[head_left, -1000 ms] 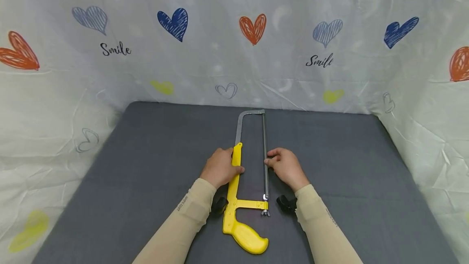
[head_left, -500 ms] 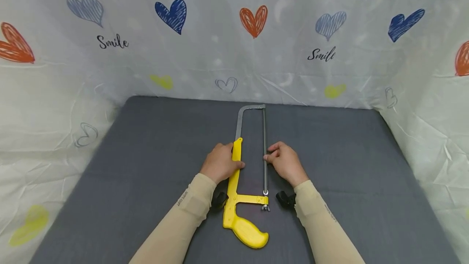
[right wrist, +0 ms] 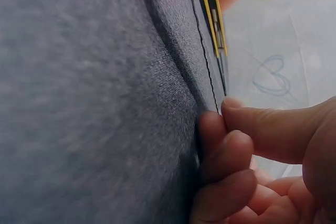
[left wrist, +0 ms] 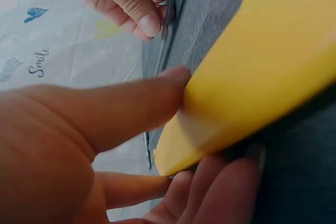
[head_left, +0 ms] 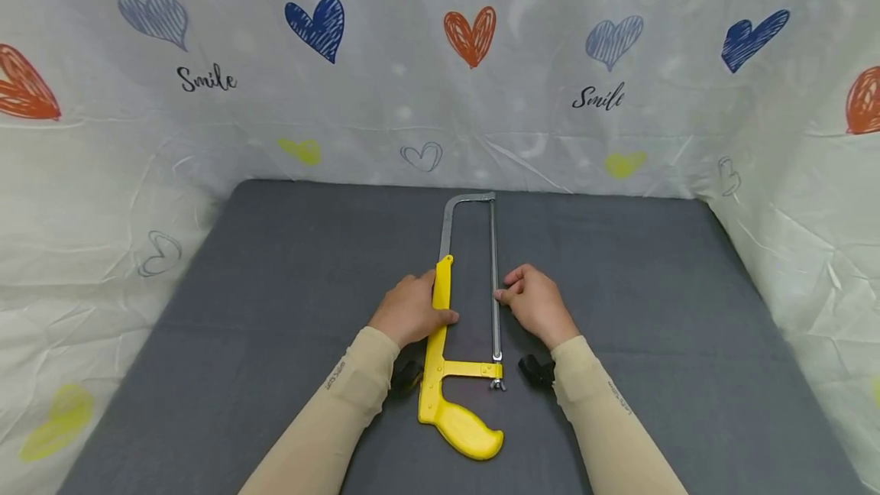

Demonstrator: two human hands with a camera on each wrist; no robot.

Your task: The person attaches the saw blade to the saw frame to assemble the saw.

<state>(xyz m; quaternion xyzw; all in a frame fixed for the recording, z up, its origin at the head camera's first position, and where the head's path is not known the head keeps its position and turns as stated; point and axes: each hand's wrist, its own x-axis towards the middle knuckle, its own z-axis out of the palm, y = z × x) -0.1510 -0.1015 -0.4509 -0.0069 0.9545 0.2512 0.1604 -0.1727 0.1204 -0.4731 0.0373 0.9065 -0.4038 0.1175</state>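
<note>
A hacksaw with a yellow handle (head_left: 470,431) lies on the grey surface in the head view, its grip toward me and its grey metal frame end (head_left: 448,228) pointing away. My left hand (head_left: 406,309) holds the yellow frame bar (head_left: 441,289), thumb on top and fingers at the outer edge, as the left wrist view also shows. On the other side, my right hand (head_left: 539,305) pinches the thin blade (head_left: 494,250) near its middle between thumb and fingers. A wing nut (head_left: 498,385) sits at the blade's near end, below the yellow crosspiece (head_left: 470,369).
A dark grey cloth (head_left: 619,273) covers the table. Behind it and along both sides hangs a pale curtain (head_left: 385,98) printed with hearts and the word Smile. Black wrist devices (head_left: 536,371) show beneath the sleeves.
The head view has tilted slightly, so the whole scene sits a little higher. Both hands keep their hold on the hacksaw, with hardly any movement.
</note>
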